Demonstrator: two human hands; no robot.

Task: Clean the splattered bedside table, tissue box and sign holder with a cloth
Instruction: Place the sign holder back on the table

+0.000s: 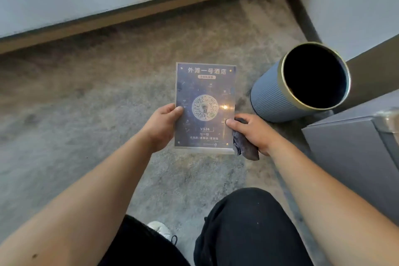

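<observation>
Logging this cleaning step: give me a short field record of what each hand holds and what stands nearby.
left hand: grips the left edge of the sign holder
right hand: thumb on the sign holder's right edge, fingers round the cloth
sign holder: held up over the carpet, printed face toward the camera
cloth: dark, bunched, hanging below the right hand
bin: blue, ribbed, right of the sign holder, inside dark

Head view, steeply downward, close above hands (164, 127)

sign holder (205, 108) reads 外滩一号酒店, V526
</observation>
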